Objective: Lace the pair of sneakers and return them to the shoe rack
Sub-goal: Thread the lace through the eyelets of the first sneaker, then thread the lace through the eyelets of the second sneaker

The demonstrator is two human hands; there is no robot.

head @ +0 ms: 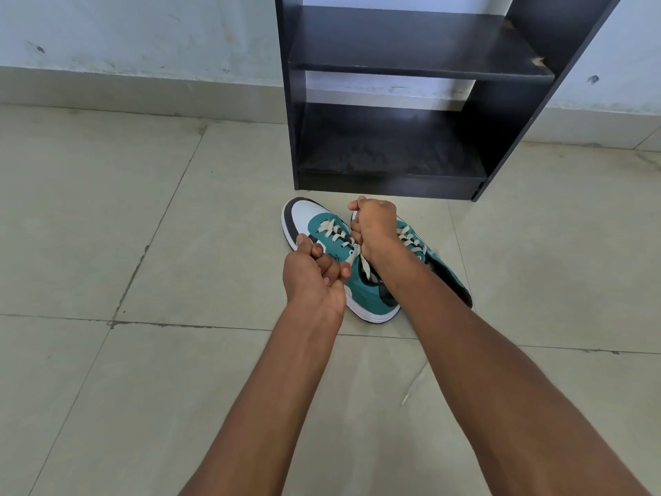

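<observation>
On grey tiled floor [143,352], just before black wooden shoe rack [390,162]: pair of teal-white-black canvas sneakers [361,291]. Left hand [314,277], right hand [373,225] both clenched on cream lace ends [354,257] of left sneaker. Eyelets threaded; tying, racking left.

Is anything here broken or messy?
A bit. The black shoe rack has chipped edges on its upper shelf, and its bottom shelf looks dusty. The wall is scuffed. The sneakers look fine; both hands are just pulling laces.
</observation>
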